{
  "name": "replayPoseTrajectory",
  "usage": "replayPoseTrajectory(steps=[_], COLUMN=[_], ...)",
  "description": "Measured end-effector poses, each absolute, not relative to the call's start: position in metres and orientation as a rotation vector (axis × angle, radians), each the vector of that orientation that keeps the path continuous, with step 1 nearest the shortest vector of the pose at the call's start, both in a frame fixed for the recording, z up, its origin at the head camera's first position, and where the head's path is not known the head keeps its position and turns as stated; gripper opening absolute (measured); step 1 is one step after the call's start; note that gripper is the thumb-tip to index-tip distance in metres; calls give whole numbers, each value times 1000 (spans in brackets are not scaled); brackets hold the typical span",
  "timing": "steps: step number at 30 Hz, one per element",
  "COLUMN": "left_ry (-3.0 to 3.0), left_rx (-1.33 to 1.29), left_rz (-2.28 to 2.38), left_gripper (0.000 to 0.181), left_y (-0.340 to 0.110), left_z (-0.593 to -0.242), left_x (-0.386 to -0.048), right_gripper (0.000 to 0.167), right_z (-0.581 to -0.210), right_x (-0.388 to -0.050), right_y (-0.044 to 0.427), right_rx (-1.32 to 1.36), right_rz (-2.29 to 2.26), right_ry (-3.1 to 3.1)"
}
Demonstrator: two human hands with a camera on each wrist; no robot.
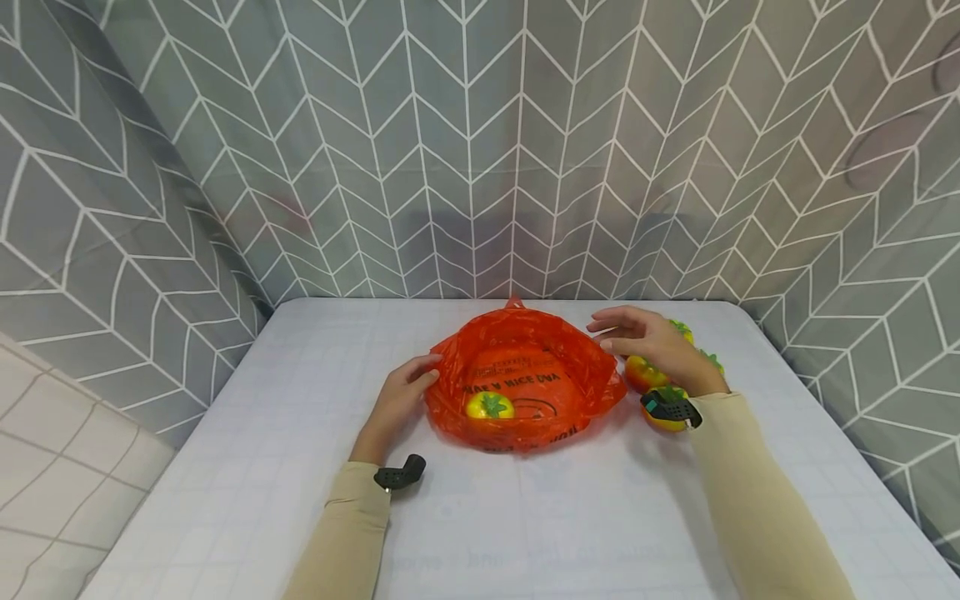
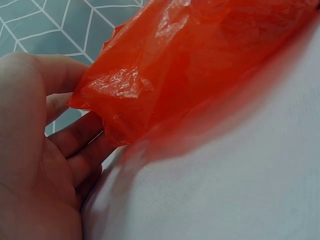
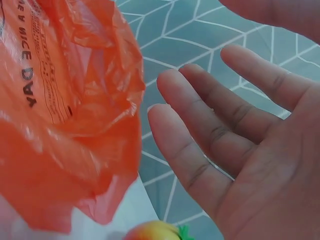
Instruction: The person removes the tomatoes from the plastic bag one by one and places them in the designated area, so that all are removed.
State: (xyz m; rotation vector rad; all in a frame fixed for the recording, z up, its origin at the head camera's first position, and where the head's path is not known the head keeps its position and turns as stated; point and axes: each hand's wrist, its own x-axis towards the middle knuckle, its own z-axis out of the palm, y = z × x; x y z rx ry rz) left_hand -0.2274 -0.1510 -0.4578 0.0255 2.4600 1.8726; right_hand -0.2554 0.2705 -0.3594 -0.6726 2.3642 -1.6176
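A red plastic bag [image 1: 543,383] with black printing lies on the white table, its mouth spread wide. Inside it, near the front, rests a yellow tomato [image 1: 490,406] with a green leafy top. My left hand [image 1: 397,400] holds the bag's left edge; the left wrist view shows the red film [image 2: 125,95] between thumb and fingers. At the bag's right rim, my right hand [image 1: 648,337] hovers with spread fingers [image 3: 195,105], apart from the film and holding nothing. Beneath and beside that hand are several red-yellow tomatoes [image 1: 643,373], partly hidden by the hand and wrist.
The white table [image 1: 465,517] ends at a far edge close behind the bag. Grey curtains [image 1: 465,150] with white zigzag lines stand behind it and on both sides. A black wrist device [image 1: 401,473] sits on the left wrist, another [image 1: 671,408] on the right.
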Motion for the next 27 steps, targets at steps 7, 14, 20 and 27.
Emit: replayPoseTrajectory(steps=[7,14,20,27], left_ry=[2468,2464,2477,2508], left_rx=[34,24,49,93], left_rz=[1874,1872,1852,1867], left_gripper=[34,33,34,34], left_y=[-151,-151,-151,-151], left_z=[-458,-460,-461,-460], left_x=[-228,-229,-226,-227], right_gripper=[50,48,48,48], right_z=[-360,-368,-373,-365], right_x=[-263,-267,-269,-280], right_y=[254,237,225,210], right_rx=[-709,-789,-783,-847], right_rz=[-1595,-1553,-1538,-1381], right_ry=[2295,2230,2148,2155])
